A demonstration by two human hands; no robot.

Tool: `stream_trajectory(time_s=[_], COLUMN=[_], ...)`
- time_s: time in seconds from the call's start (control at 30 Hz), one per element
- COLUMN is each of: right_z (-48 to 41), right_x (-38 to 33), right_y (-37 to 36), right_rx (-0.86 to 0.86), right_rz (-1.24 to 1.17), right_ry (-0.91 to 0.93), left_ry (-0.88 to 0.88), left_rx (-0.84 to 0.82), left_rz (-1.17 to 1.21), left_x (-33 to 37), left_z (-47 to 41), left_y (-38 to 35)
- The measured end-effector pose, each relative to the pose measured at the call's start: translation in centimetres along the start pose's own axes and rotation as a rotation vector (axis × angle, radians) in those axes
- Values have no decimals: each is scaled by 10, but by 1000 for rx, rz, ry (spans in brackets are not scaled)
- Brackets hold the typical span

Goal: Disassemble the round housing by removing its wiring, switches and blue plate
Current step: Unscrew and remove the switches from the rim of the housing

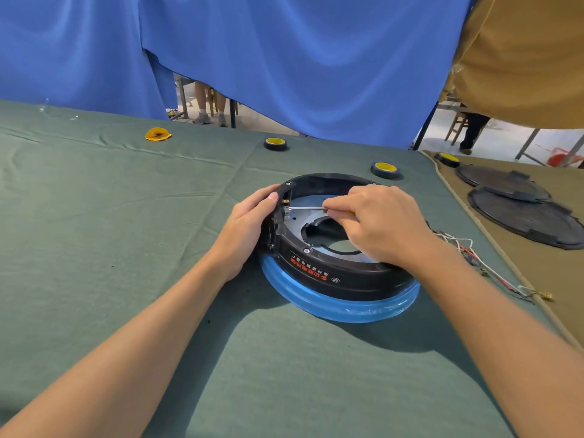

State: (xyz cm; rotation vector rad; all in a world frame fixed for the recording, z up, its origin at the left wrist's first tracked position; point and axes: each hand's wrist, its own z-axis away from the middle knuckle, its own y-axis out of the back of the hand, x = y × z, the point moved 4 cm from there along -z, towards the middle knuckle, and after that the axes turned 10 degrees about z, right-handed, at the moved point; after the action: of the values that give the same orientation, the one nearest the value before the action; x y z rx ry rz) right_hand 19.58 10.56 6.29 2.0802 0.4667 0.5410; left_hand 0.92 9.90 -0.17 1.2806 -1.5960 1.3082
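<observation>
Head view showed a round black housing point(331, 270) with a blue rim lying on the green-covered bench point(126, 248), near the right of centre. The left hand point(249, 226) curled around the housing's left wall, fingers over its top edge. The right hand point(376, 219) pinched a thin metal screwdriver point(308, 208), its tip against a terminal inside the left wall. Loose wires point(474, 257) lay just right of the housing.

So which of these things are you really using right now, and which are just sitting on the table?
In use: round housing; screwdriver in the right hand; left hand steadying the rim; pulled-out wiring.

Lying about: tape rolls; yellow scrap; black round covers.
</observation>
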Motion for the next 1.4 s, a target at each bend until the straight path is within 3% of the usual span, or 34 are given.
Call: stream_trajectory(time_s=[0.47, 0.73, 1.4], right_z=[-7, -1, -13], right_x=[-8, 3, -16], right_y=[0, 4, -8], right_rx=[-31, -34, -134], right_rz=[19, 2, -58], right_ry=[48, -75, 135], left_ry=[-49, -61, -57], left_rx=[-43, -57, 26], left_rz=[-55, -48, -42], left_x=[1, 1, 1], left_z=[0, 0, 0], left_y=[-4, -1, -2])
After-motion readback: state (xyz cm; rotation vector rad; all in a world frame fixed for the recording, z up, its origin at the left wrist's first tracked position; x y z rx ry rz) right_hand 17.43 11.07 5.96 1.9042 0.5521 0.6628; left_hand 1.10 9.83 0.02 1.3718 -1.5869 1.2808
